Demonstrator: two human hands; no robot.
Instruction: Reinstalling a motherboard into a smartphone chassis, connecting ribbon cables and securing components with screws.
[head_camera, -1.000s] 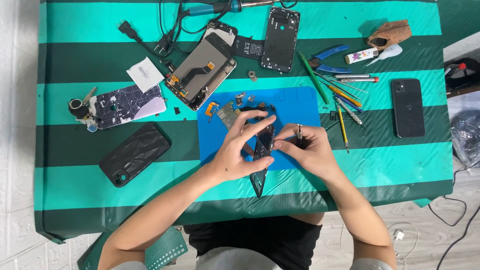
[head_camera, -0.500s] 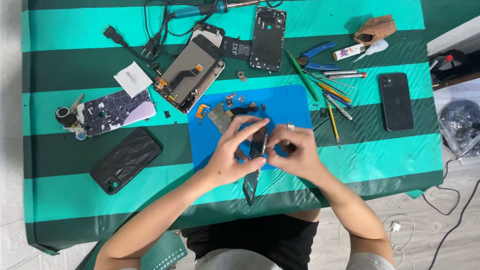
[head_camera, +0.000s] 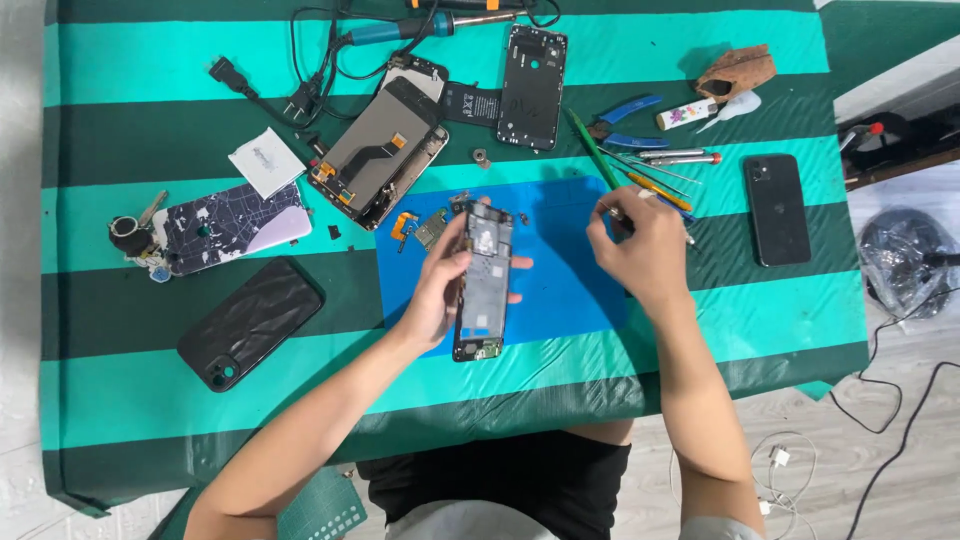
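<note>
Above blue mat (head_camera: 560, 290), left hand (head_camera: 445, 285) around phone frame (head_camera: 485, 280), perhaps edgewise.

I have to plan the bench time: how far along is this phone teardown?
Done: the screen assembly lies off to the side and small parts sit on the blue mat. In hand: the left hand holds the opened phone frame; the right hand is at the tools. Left: parts remain inside.

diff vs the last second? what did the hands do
The right hand let go of the phone frame and moved right to the tools beside the blue mat. The left hand now holds the frame alone. Everything else on the striped table stayed put.
</note>
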